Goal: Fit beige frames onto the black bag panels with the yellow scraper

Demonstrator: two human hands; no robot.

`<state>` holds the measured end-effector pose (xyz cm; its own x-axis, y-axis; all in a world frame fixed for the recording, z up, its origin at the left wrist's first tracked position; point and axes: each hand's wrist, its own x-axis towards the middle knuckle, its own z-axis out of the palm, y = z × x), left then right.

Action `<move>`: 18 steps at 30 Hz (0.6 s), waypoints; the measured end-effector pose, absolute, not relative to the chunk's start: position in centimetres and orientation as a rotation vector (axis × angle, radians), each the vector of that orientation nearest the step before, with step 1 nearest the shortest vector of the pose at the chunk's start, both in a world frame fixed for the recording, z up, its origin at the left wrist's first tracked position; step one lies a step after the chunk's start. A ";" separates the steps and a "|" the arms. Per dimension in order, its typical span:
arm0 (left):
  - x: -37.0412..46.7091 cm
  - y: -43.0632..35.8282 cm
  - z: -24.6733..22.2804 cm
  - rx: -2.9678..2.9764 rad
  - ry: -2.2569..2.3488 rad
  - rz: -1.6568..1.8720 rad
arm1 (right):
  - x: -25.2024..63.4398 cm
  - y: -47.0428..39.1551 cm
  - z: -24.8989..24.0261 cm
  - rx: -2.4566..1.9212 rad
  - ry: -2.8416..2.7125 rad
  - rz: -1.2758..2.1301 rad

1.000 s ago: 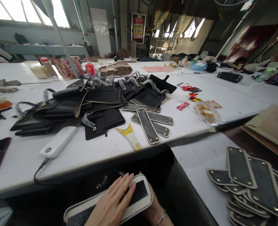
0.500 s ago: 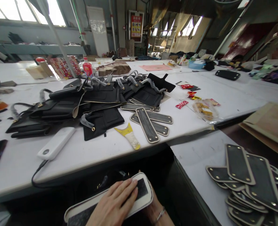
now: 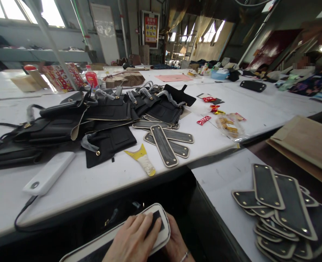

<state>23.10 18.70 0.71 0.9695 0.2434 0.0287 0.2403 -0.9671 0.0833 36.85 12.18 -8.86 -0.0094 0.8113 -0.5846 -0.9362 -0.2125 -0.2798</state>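
Observation:
A long rounded piece (image 3: 88, 247) with a cream border and black middle is tilted at the bottom centre. My left hand (image 3: 133, 236) lies over its top, fingers bent and close together, gripping the piece. My right hand (image 3: 176, 238), with a bracelet at the wrist, holds its right end from the side and below; most of those fingers are hidden. Beyond them on the white table lie black strips with pale edges (image 3: 165, 145), a yellow and white pointed piece (image 3: 143, 159) and a heap of black bags (image 3: 109, 111).
A stack of black riveted pieces (image 3: 294, 205) lies at the right beside brown board (image 3: 308, 145). At left is a white device (image 3: 49, 174) with a cable. Snack wrappers (image 3: 204, 120) and a red bottle (image 3: 91, 77) stand or lie farther back. A person (image 3: 302, 69) is at far right.
The view has shifted, so the table things sit farther left. The fingers of my left hand are more bent on the piece. Both hands remain on it.

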 end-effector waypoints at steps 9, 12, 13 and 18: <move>24.0 18.5 3.0 3.062 0.367 -0.104 | 37.3 12.7 -9.2 -0.792 0.158 1.578; 23.9 18.3 3.4 2.955 0.442 -0.056 | 37.0 12.4 -9.3 -0.820 0.100 1.550; 23.9 18.3 3.5 2.911 0.475 -0.037 | 36.7 12.2 -9.5 -0.830 0.080 1.540; 24.1 17.9 4.1 2.792 0.587 -0.009 | 35.4 11.6 -10.9 -0.894 -0.038 1.497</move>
